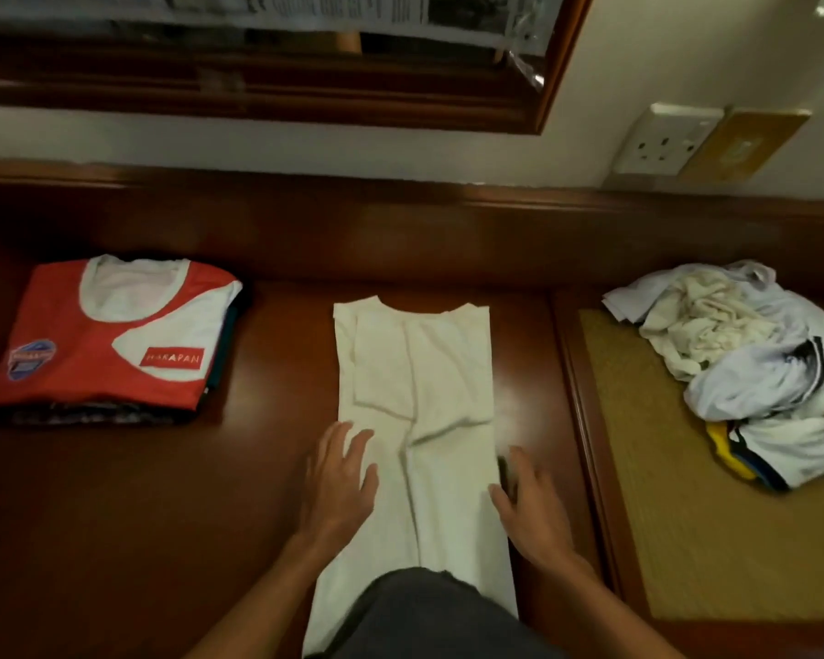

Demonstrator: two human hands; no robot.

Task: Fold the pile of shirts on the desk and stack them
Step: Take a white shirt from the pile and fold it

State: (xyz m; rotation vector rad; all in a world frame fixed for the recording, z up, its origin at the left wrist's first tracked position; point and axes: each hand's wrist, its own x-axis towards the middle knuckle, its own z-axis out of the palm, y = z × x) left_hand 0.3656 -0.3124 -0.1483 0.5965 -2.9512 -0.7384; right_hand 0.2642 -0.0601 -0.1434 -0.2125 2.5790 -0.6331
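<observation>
A white shirt (424, 397) lies lengthwise in the middle of the dark wooden desk (267, 468), both sides folded inward into a narrow strip, its hem hanging over the front edge. My left hand (336, 482) lies flat with spread fingers on the strip's left edge. My right hand (529, 504) is beside the strip's right edge, fingers relaxed and touching the cloth. At the left sits a stack of folded shirts (110, 335) with a red and white one on top. At the right lies a loose pile of unfolded shirts (752, 363).
The unfolded pile rests on a tan woven mat (662, 492) set into the desk's right part. A raised wooden ledge (400, 221) runs along the back, below a framed mirror (305, 88). A wall socket (662, 140) is at the upper right.
</observation>
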